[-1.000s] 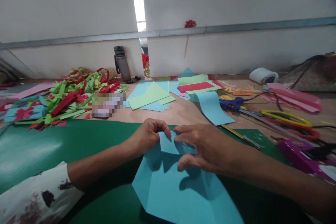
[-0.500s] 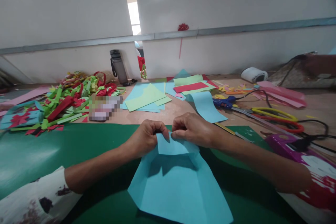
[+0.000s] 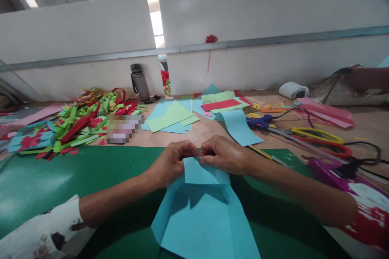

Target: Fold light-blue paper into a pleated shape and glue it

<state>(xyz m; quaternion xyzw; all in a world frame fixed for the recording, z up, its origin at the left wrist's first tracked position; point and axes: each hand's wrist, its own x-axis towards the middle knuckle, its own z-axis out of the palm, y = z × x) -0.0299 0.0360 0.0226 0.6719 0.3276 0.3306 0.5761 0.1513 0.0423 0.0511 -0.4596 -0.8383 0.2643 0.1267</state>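
A sheet of light-blue paper point(image 3: 200, 222) with creases along its sides lies before me, its far end folded up into a flap. My left hand point(image 3: 174, 162) pinches the upper left edge of that flap between thumb and fingers. Close beside it, my right hand point(image 3: 223, 156) grips the same top edge, its fingertips nearly meeting the left ones. The paper's near part widens toward me and runs out of the frame at the bottom. Both hands' shadows fall across the sheet.
A green mat point(image 3: 115, 170) covers the near table. Cut paper scraps point(image 3: 82, 119) pile up at left, near a grey bottle point(image 3: 139, 83). Paper sheets point(image 3: 173, 117) lie at the back. To the right are a blue glue gun point(image 3: 259, 122), scissors point(image 3: 317, 134) and a purple box point(image 3: 326, 168) with cables.
Both hands keep their pinch on the paper's folded edge with only a slight shift. The whole view has tilted a little upward, so things sit slightly lower in the picture.
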